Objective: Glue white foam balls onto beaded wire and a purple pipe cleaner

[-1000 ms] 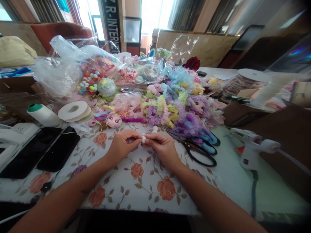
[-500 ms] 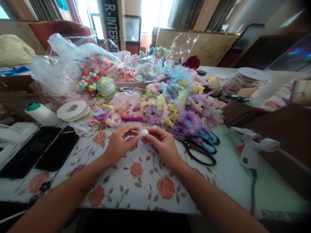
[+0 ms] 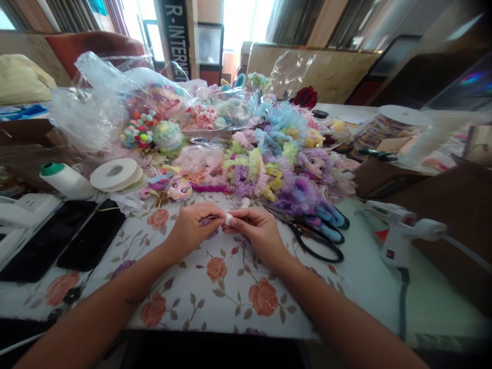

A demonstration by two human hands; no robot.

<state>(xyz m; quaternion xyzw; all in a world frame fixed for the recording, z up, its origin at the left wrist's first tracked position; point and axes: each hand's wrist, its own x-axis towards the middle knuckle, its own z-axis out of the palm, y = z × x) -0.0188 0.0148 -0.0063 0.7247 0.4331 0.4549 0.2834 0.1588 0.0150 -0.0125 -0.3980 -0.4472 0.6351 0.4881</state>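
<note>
Above the flowered tablecloth (image 3: 184, 287), my two hands meet at the fingertips. My right hand (image 3: 258, 230) is closed on a small white pom-pom (image 3: 228, 219). My left hand (image 3: 192, 224) is pinched against the pom-pom's left side, around a short string of white beads that its fingers now mostly hide. Just behind my right fingers lies a second white pom-pom (image 3: 245, 203). Black-handled scissors (image 3: 315, 248) rest to the right of my right hand, partly under ruffled fabric.
Behind my hands is a heap of pastel ruffles (image 3: 249, 166) with doll faces (image 3: 179, 189). Left are a ribbon spool (image 3: 115, 174), a thread cone (image 3: 67, 180) and phones (image 3: 92, 238). A white glue gun (image 3: 400, 230) stands on the right by a brown box (image 3: 453, 246).
My left fingertips have moved right, up against the pom-pom, and cover the bead string that showed before. The pom-pom is now more hidden between the fingers.
</note>
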